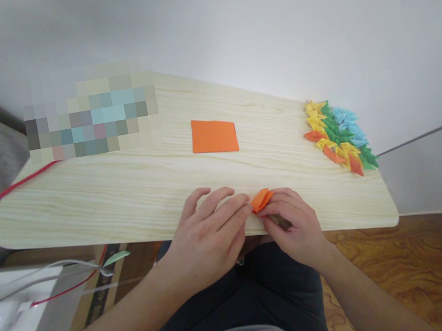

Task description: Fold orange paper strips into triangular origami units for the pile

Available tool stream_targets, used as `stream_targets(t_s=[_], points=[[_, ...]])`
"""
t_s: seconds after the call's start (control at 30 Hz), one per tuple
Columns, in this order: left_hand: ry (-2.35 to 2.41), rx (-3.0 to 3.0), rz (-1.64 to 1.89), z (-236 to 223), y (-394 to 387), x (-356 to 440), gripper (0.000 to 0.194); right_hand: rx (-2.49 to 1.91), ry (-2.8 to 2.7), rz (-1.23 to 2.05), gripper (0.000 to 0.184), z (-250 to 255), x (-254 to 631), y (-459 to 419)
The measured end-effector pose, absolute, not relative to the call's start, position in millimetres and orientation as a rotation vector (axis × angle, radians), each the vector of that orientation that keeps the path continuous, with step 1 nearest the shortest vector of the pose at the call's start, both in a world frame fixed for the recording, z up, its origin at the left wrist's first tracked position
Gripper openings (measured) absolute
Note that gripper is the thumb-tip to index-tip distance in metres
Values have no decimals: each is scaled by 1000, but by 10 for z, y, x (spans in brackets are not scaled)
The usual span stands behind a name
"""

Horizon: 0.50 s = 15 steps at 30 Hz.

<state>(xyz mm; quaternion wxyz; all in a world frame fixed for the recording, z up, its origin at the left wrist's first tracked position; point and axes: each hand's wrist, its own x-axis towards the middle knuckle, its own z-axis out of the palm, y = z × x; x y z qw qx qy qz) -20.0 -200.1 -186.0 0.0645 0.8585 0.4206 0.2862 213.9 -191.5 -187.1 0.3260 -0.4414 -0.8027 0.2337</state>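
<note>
Wall: pale and plain, it rises behind the far edge of your tabletop.
Tabletop: light wood grain with rounded corners, spread out in front of you.
Floor: brown swirled wood, at the lower right.
Lap: your dark trousers, under the near edge.
Box: brown cardboard at lower left, its dark band carrying pale lettering; "40" seems readable, the rest too blurred.
Blurred patch: pixelated, on the left of the tabletop; you can't read anything there.
Left hand: yours has its fingers loosely spread, index and thumb tips drawn in at the folded piece's left end – whether they pinch it, you cannot tell.
Right hand: yours pinches the folded piece's right side between thumb and fingers.
Cluster: yellow, green, blue and orange folded paper shapes, packed together at the right end.
Orange rectangle: flat paper, lying beyond your hands, mid-tabletop.
Folded piece: small orange paper, between your hands – near the tabletop's front edge.
</note>
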Motion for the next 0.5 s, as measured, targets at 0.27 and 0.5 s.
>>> stream_targets(t_s=[0.27, 0.5], points=[[1265, 2643, 977, -1922, -2124, -187, 33, -1147, -2096, 629, 26, -1860, 2149, -1917], [1464, 2602, 901, -1929, -2081, -141, 33, -1115, -2109, 604, 28, -1861, 2167, -1921]])
